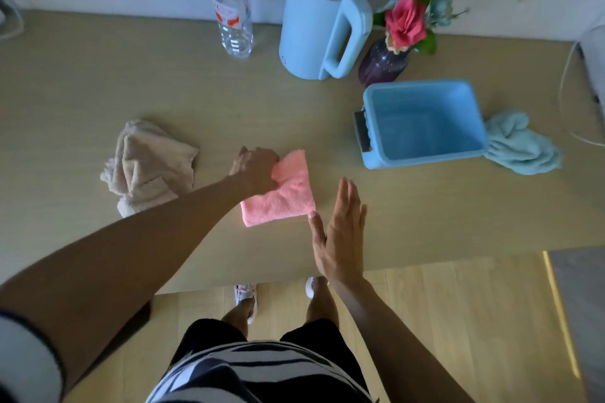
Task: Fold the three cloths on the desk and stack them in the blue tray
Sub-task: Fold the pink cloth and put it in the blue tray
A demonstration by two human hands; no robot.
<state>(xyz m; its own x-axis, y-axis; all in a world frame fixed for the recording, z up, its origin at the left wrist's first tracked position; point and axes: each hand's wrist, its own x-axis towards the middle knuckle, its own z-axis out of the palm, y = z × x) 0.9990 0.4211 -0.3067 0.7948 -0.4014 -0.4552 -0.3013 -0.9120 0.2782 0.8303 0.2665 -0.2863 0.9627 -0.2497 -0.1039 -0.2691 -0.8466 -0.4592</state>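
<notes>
A pink cloth [288,196] lies folded into a small rectangle in the middle of the desk. My left hand [257,168] grips its far left corner. Just to the right of the cloth, my right hand [340,232] is held flat with fingers straight and holds nothing. A crumpled beige cloth [147,165] sits to the left. The blue tray [422,123] stands at the right with nothing in it. A crumpled light blue cloth [520,145] lies against the tray's right side.
At the back of the desk stand a clear plastic bottle [232,10], a light blue kettle [322,16] and a dark vase with flowers [389,59]. The desk's near edge [425,263] runs just behind my right wrist. A white cable [564,82] loops at far right.
</notes>
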